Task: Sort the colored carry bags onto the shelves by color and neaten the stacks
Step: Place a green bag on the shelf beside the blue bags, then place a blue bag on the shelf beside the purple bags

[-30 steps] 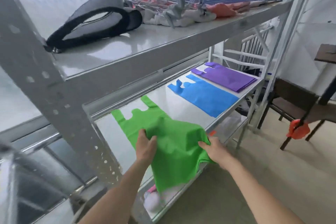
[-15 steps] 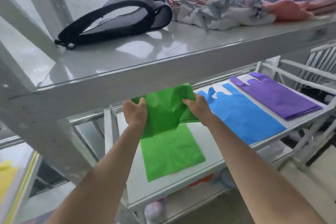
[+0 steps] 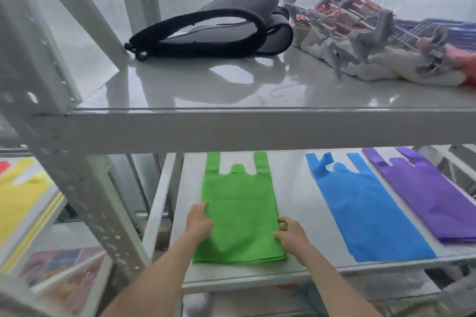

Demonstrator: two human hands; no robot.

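A green carry bag (image 3: 239,203) lies flat on the middle shelf (image 3: 293,203), handles pointing to the back. My left hand (image 3: 199,221) holds its left edge and my right hand (image 3: 289,230) pinches its right edge, both near the bag's front end. To the right on the same shelf lie a blue bag (image 3: 365,208) and a purple bag (image 3: 432,198), each flat and apart from the others. A yellow bag (image 3: 18,195) lies on the neighbouring shelf unit at the far left.
The upper shelf (image 3: 206,90) overhangs the bags; on it are a black strap-like item (image 3: 206,31) and a pile of grey clips on white cloth (image 3: 360,41). A slanted perforated post (image 3: 85,188) stands left of my arm. Patterned sheets (image 3: 64,267) lie low left.
The green bag, held up and bunched between my hands before, now lies spread flat on the shelf. My hands came down to its front side edges, and my view shifted left.
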